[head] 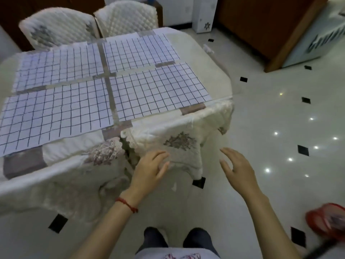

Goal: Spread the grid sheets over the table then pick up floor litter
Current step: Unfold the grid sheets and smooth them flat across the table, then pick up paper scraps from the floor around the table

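Observation:
Several white grid sheets [104, 86] lie flat and taped together on the table [196, 45], which wears a cream quilted cloth. My left hand [149, 171] rests with relaxed fingers on the cloth's hanging corner [179, 144] at the near edge. My right hand [237, 169] hovers open over the floor, to the right of that corner, holding nothing. A small white scrap of litter [174, 186] lies on the tiled floor just below the cloth corner, between my hands.
Two quilted chairs [61, 25] stand at the table's far side. A red object [328, 219] sits on the floor at the lower right. A wooden cabinet [261, 25] and a white box [204, 14] stand at the back. My feet [177, 238] are near the bottom edge.

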`<state>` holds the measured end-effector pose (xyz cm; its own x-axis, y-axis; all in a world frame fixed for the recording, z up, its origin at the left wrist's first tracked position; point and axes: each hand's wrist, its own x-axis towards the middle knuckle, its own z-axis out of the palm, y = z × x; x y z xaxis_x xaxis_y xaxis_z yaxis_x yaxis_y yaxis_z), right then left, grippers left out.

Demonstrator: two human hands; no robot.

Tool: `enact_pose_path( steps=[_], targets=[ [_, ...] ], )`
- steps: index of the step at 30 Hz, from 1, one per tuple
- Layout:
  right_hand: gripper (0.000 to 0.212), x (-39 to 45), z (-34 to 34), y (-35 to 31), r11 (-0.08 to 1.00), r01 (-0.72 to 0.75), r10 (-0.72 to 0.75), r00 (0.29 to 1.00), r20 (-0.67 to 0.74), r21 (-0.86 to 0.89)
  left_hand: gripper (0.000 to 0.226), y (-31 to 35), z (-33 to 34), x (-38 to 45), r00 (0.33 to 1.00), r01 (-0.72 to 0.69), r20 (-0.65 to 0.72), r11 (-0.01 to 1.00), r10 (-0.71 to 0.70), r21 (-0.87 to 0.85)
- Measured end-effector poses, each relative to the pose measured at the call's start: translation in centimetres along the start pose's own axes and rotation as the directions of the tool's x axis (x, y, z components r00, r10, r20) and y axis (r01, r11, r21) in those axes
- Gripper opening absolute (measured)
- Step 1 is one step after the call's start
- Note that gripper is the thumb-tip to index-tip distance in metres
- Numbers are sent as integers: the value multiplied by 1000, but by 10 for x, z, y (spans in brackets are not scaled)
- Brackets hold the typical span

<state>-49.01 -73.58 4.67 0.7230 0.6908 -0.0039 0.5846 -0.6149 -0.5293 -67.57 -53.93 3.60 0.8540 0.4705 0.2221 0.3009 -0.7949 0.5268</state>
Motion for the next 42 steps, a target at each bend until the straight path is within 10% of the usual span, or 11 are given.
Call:
enact_pose_path(
  steps=[14, 31, 42],
  targets=[
    [44, -93, 78, 123, 999, -36, 37, 804, 594, -14, 56, 29, 128, -158, 705, 659, 335, 752, -626, 19],
    [44, -78, 238, 145, 1000, 6, 15, 693, 721, -26, 56, -71, 205, -220, 591, 727, 390, 676, -706, 123],
    [45, -4, 453, 227, 994, -2, 85, 671, 736, -113, 48, -199, 384, -224, 533, 805, 361, 590, -765, 60]
  ],
)
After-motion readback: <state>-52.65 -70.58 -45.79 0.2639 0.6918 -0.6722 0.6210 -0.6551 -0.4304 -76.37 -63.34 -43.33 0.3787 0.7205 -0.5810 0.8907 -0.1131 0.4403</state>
